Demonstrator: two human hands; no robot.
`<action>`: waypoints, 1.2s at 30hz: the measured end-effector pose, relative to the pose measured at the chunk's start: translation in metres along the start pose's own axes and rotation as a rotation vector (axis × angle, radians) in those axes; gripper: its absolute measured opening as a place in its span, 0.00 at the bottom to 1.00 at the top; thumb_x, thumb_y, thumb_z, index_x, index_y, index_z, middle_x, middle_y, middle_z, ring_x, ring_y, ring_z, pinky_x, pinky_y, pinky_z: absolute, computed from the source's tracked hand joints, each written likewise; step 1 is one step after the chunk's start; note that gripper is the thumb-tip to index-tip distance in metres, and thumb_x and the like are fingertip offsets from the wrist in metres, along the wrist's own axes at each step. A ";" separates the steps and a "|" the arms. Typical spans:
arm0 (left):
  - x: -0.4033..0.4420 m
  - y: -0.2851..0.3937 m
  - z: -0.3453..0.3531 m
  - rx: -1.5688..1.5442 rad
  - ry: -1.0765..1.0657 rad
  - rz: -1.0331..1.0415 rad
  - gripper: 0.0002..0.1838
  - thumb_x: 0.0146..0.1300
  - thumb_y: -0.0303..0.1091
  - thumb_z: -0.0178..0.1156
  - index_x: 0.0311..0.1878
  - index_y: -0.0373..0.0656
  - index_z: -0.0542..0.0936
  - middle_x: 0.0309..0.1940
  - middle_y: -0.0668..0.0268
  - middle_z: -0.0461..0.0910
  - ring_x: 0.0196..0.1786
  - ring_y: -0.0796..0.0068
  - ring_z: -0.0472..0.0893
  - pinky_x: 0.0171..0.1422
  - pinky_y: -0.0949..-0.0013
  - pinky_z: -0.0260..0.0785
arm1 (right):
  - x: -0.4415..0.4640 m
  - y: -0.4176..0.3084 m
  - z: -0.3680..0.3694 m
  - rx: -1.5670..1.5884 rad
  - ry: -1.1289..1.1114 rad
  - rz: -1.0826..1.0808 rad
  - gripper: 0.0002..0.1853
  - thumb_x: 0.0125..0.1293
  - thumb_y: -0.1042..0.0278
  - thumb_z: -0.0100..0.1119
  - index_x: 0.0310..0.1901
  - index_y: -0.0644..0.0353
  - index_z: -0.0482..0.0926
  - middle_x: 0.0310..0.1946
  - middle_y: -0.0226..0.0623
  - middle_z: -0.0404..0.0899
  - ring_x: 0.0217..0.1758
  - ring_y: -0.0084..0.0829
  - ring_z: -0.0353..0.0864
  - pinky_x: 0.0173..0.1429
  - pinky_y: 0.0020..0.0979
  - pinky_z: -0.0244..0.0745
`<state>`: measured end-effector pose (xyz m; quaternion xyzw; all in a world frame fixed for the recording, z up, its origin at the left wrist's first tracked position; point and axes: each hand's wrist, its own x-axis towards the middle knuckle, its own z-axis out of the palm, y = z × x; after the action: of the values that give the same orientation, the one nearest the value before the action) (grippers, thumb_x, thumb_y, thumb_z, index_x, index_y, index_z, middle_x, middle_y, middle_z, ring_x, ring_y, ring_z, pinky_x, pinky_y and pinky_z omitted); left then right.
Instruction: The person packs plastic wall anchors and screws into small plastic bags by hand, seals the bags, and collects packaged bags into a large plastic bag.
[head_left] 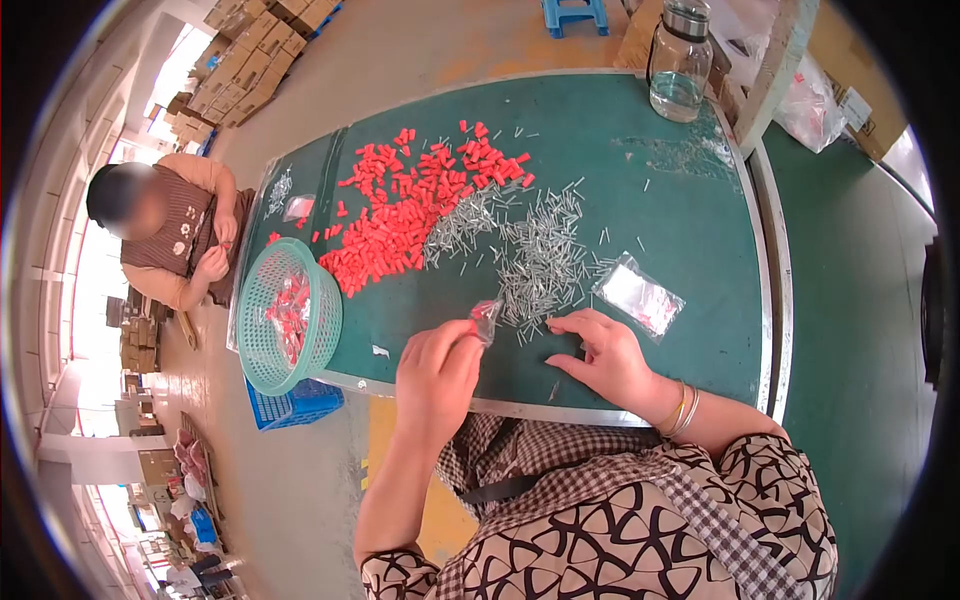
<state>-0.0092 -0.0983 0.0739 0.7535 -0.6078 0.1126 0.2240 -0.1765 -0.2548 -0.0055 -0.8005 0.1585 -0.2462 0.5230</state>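
My left hand [438, 378] is closed on a small clear plastic bag [487, 318] with something red inside, held above the front part of the table. My right hand [608, 362] is at the near edge of a heap of silvery screws [542, 255]; thumb and forefinger are apart, and I see nothing between them. The fingertips are close to the nearest screws, but contact cannot be made out. Beyond my left hand spreads a large pile of red plastic wall plugs [385, 240]. To the right of the screws lies a stack of clear plastic bags [640, 296].
A green mesh basket [328, 325] holding filled bags stands at the table's left edge, above a blue crate [300, 405]. A glass bottle [678, 85] stands at the far right corner. Another person [185, 220] works at the left side of the green table [690, 230].
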 end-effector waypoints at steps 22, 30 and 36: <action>-0.002 0.025 0.035 -0.707 -0.143 -0.293 0.10 0.53 0.21 0.68 0.39 0.38 0.81 0.36 0.63 0.81 0.37 0.67 0.82 0.42 0.68 0.74 | 0.002 -0.005 -0.002 0.313 -0.100 0.124 0.06 0.61 0.72 0.67 0.40 0.57 0.85 0.33 0.32 0.80 0.27 0.24 0.74 0.31 0.25 0.70; -0.013 0.023 0.048 -0.736 -0.139 -0.432 0.08 0.54 0.19 0.67 0.39 0.37 0.82 0.33 0.63 0.81 0.35 0.75 0.80 0.40 0.73 0.72 | 0.001 -0.004 0.002 0.316 -0.114 0.214 0.04 0.61 0.76 0.65 0.37 0.60 0.84 0.32 0.29 0.79 0.27 0.14 0.72 0.27 0.20 0.64; -0.016 0.028 0.053 -0.704 -0.132 -0.399 0.07 0.54 0.18 0.66 0.37 0.37 0.81 0.31 0.64 0.80 0.33 0.75 0.79 0.36 0.73 0.71 | 0.000 -0.002 0.003 0.274 -0.102 0.154 0.02 0.60 0.76 0.65 0.35 0.60 0.84 0.31 0.28 0.80 0.25 0.15 0.70 0.26 0.21 0.62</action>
<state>-0.0452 -0.1143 0.0265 0.7395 -0.4643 -0.1964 0.4461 -0.1744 -0.2517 -0.0042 -0.7187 0.1576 -0.1834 0.6519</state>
